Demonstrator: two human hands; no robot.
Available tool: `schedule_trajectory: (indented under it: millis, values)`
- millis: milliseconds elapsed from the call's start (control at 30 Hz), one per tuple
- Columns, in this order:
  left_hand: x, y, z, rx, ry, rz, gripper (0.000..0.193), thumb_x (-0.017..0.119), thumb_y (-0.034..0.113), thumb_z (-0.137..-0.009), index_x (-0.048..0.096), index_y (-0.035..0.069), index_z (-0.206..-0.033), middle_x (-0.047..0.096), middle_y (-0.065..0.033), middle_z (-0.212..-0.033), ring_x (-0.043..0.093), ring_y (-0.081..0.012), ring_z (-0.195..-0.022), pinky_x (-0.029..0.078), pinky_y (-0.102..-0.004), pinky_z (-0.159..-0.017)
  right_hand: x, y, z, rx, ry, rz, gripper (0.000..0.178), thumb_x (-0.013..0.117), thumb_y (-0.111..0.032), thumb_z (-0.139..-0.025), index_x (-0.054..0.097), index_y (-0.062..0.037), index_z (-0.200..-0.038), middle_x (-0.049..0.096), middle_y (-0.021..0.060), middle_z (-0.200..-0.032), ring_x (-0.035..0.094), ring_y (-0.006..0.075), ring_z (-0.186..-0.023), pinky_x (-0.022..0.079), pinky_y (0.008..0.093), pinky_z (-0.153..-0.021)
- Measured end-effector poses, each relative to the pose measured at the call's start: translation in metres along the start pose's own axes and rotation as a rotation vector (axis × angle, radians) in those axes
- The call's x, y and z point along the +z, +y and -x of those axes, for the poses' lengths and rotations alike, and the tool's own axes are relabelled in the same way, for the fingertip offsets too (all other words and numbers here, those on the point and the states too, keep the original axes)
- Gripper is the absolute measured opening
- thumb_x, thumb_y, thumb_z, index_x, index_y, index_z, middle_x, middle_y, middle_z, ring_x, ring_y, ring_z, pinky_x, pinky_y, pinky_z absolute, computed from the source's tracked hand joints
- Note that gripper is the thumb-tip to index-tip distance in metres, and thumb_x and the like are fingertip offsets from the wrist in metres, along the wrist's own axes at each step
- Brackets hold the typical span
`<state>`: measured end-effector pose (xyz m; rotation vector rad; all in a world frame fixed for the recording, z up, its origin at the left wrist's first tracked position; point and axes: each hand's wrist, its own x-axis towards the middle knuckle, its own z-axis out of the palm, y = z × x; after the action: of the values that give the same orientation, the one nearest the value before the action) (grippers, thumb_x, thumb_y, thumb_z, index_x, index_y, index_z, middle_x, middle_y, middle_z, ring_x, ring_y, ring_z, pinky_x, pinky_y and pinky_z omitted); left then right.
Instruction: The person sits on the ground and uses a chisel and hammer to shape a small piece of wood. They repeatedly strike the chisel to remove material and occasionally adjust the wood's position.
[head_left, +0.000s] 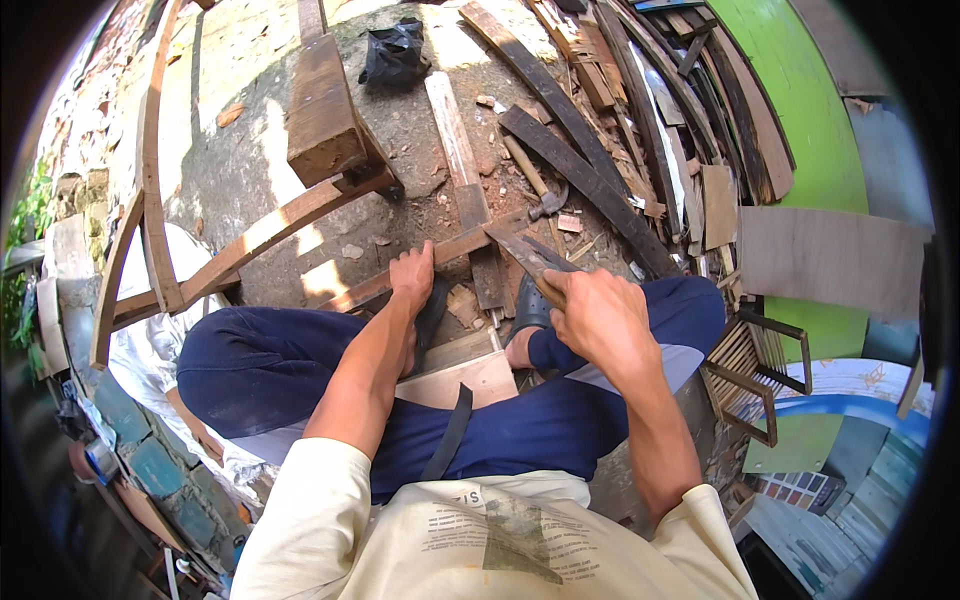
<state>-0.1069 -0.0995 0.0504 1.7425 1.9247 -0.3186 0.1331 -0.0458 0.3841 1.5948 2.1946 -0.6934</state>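
My left hand [411,276] is closed on a narrow wooden strip [462,244], pressing it down between my feet. The strip lies crosswise over a longer board [456,150] on the ground. In my right hand [606,318], the fingers are wrapped round the handle of a handsaw [527,258]. Its blade slants away to the upper left, and the tip reaches the right part of the strip. Whether the teeth touch the wood, I cannot tell. Just beyond the saw, a claw hammer [533,178] with a wooden handle lies on the ground.
A thick wooden beam [322,130] rests on a frame of wooden strips at the left. Dark planks [590,185] and stacked timber lie at the right. A black plastic bag [394,52] sits at the far side. A small slatted wooden rack [755,375] stands beside my right knee.
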Motion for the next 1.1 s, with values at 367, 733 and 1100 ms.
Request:
schedule_trajectory:
  millis: [367, 733, 1100]
  values:
    - [-0.001, 0.001, -0.001, -0.019, -0.018, 0.025, 0.033, 0.050, 0.015, -0.103, 0.054, 0.011, -0.136, 0.070, -0.0186, -0.121, 0.069, -0.0371, -0.114, 0.054, -0.0525, -0.092, -0.008, -0.004, -0.008, -0.023, -0.020, 0.067, 0.040, 0.078, -0.020, -0.082, 0.077, -0.0135, -0.121, 0.074, 0.0225, -0.086, 0.073, 0.0415, -0.084, 0.059, 0.0495, -0.078]
    - [0.002, 0.001, -0.005, -0.016, 0.002, 0.027, 0.028, 0.051, 0.016, -0.102, 0.055, 0.011, -0.129, 0.071, -0.0182, -0.119, 0.070, -0.0378, -0.111, 0.054, -0.0524, -0.089, -0.012, -0.004, -0.007, -0.032, -0.015, 0.092, 0.046, 0.078, -0.021, -0.081, 0.077, -0.0144, -0.126, 0.075, 0.0234, -0.087, 0.074, 0.0413, -0.084, 0.059, 0.0488, -0.078]
    - [0.001, -0.001, -0.004, -0.002, -0.050, -0.008, 0.035, 0.060, 0.025, -0.099, 0.056, 0.010, -0.130, 0.070, -0.0177, -0.122, 0.069, -0.0363, -0.115, 0.055, -0.0510, -0.092, -0.018, -0.004, -0.027, 0.057, -0.051, 0.094, 0.041, 0.077, -0.019, -0.079, 0.080, -0.0129, -0.119, 0.076, 0.0256, -0.096, 0.075, 0.0416, -0.092, 0.060, 0.0475, -0.086]
